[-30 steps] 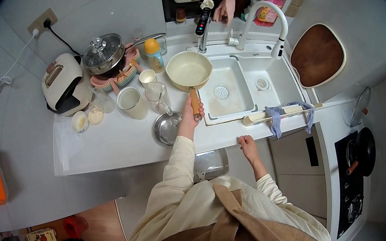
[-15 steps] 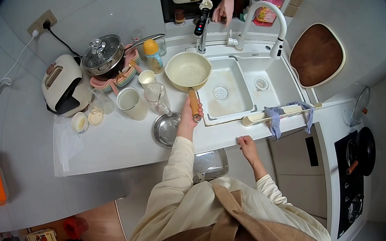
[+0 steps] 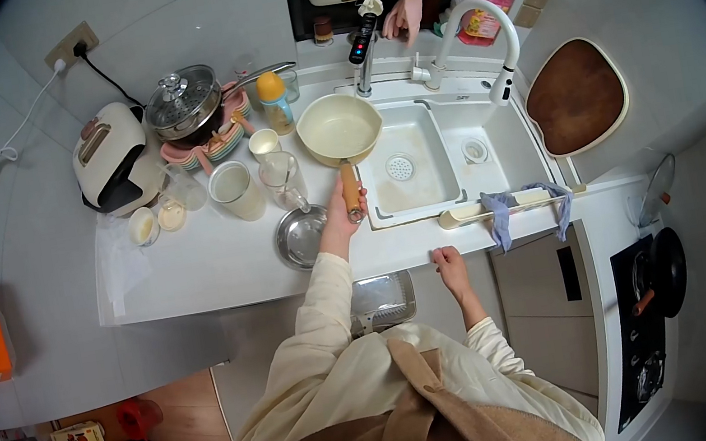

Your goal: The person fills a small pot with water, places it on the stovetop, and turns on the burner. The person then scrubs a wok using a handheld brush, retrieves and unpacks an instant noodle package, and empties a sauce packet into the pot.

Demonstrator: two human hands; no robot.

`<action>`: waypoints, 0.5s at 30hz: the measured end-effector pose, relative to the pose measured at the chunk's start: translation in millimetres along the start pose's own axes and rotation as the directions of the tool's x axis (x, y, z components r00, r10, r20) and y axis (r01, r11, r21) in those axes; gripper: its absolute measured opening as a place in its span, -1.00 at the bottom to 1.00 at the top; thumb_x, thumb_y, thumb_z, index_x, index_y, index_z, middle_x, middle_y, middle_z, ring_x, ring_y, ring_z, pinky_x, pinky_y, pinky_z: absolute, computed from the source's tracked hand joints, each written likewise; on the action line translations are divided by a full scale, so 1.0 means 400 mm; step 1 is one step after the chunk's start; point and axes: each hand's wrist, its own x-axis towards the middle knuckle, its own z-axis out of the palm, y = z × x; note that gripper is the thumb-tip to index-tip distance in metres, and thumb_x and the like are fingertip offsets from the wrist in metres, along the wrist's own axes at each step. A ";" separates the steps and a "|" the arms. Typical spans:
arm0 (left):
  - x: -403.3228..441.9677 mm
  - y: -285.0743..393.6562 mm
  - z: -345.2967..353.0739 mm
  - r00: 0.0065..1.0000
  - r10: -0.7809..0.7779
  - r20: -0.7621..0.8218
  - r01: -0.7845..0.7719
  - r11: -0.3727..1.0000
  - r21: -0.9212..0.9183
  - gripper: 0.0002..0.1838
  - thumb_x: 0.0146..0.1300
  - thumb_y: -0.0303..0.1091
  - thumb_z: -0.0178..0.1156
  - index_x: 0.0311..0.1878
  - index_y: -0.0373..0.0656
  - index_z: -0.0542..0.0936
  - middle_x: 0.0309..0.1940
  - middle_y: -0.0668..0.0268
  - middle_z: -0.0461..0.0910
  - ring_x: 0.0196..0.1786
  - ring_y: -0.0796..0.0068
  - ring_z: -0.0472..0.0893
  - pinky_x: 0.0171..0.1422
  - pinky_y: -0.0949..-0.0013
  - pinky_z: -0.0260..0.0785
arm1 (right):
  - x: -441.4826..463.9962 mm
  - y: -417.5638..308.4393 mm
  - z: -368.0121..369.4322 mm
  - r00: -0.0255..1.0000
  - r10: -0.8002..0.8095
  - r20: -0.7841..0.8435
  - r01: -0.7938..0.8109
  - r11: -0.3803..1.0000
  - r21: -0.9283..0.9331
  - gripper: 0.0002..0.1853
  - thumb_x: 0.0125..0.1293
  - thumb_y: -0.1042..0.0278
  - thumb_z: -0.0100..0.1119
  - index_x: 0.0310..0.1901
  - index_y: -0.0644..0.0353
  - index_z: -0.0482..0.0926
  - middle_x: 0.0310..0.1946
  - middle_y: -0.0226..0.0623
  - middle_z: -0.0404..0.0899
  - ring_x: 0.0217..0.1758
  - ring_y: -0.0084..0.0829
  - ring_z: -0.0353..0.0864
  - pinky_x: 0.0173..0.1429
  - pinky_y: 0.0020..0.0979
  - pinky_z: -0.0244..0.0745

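Observation:
My left hand [image 3: 340, 216] is closed round the wooden handle of a cream saucepan [image 3: 341, 126], which stands at the left edge of the white double sink [image 3: 416, 202]. The pan's inside faces up and shows nothing in it. Beside my left wrist lies a round metal bowl [image 3: 299, 239], with a glass jug [image 3: 282, 181] just behind it. Over the front edge of the counter, my right hand [image 3: 451, 271] hangs with its fingers curled in; whether anything is inside them is hidden.
Left of the pan are a white cup [image 3: 264, 143], a tall canister [image 3: 237, 192], a yellow-capped bottle [image 3: 276, 111], and a lidded pan [image 3: 184, 109] on stacked dishes. A white faucet [image 3: 511, 37] arches over the sink. Blue cloths [image 3: 500, 221] hang at the front rim. Right is a stove [image 3: 636, 315].
The view has shifted very slightly. My left hand keeps its hold on the saucepan handle, and the pan stays in the same place; my right hand stays curled.

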 end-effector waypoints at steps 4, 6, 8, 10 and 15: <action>-0.021 -0.004 0.016 0.999 0.029 -0.032 -0.029 1.000 0.005 -0.44 0.27 0.19 -0.06 -0.14 -0.22 0.44 -0.43 0.32 0.44 -0.56 0.61 0.42 -0.53 0.64 0.38 | 0.000 0.000 -0.001 1.000 0.001 0.004 -0.001 1.000 -0.010 -0.67 0.31 0.18 0.01 -0.41 0.34 0.49 -0.40 -0.27 0.44 -0.45 -0.49 0.47 -0.41 -0.48 0.45; -0.037 -0.008 0.029 0.998 0.037 -0.056 -0.037 0.999 0.008 -0.45 0.26 0.18 -0.02 -0.14 -0.22 0.44 -0.43 0.32 0.45 -0.57 0.63 0.42 -0.54 0.66 0.38 | 0.001 -0.001 -0.001 1.000 -0.012 0.004 0.012 1.000 -0.026 -0.67 0.31 0.18 0.01 -0.41 0.34 0.49 -0.41 -0.26 0.44 -0.47 -0.48 0.47 -0.41 -0.48 0.45; -0.050 -0.011 0.037 0.996 0.033 -0.081 -0.032 0.999 0.006 -0.46 0.24 0.17 0.02 -0.14 -0.22 0.45 -0.43 0.32 0.46 -0.58 0.64 0.42 -0.55 0.67 0.37 | -0.001 -0.006 0.002 0.999 -0.012 -0.030 0.012 1.000 -0.009 -0.65 0.27 0.17 0.03 -0.47 0.34 0.49 -0.45 -0.19 0.44 -0.48 -0.39 0.47 -0.38 -0.39 0.41; -0.051 -0.014 0.028 0.997 0.023 -0.069 -0.021 0.999 0.025 -0.50 0.23 0.15 0.06 -0.17 -0.18 0.46 -0.45 0.33 0.46 -0.55 0.64 0.42 -0.53 0.68 0.36 | 0.003 0.006 0.006 0.999 -0.028 -0.047 0.027 1.000 -0.015 -0.64 0.25 0.17 0.03 -0.51 0.33 0.49 -0.48 -0.14 0.45 -0.47 -0.30 0.47 -0.34 -0.32 0.38; -0.057 -0.015 0.026 0.997 0.040 -0.067 -0.034 0.995 0.093 -0.52 0.20 0.13 0.11 -0.19 -0.16 0.48 -0.46 0.37 0.46 -0.56 0.68 0.39 -0.53 0.70 0.33 | 0.020 0.046 0.008 0.992 -0.122 -0.011 0.120 0.985 -0.121 -0.67 0.31 0.20 0.02 -0.42 0.35 0.48 -0.43 -0.25 0.44 -0.50 -0.48 0.46 -0.44 -0.47 0.43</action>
